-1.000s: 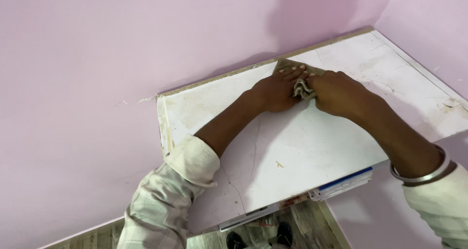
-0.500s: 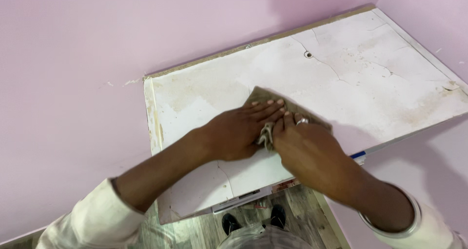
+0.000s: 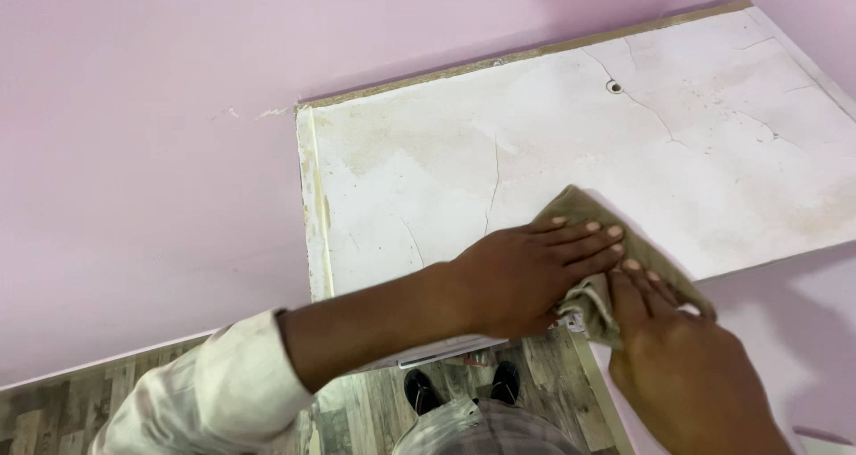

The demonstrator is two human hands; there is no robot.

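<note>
A: Where is the cloth [image 3: 596,213]?
B: On the white shelf [image 3: 535,143], at its front edge, under both hands.

A: And the left hand [image 3: 526,277]?
B: Flat on the cloth, fingers stretched out and close together, pressing it down.

A: The right hand [image 3: 678,366]?
B: Just beside the left, fingers laid on the cloth too. A bunched fold rises between the two hands.

A: Anything else on the shelf?
B: Cracks, brownish stains, and a small hole [image 3: 614,87] near the back. The shelf meets a pink wall [image 3: 178,107]. Below, wood-look floor [image 3: 53,410] and dark shoes [image 3: 459,388].
</note>
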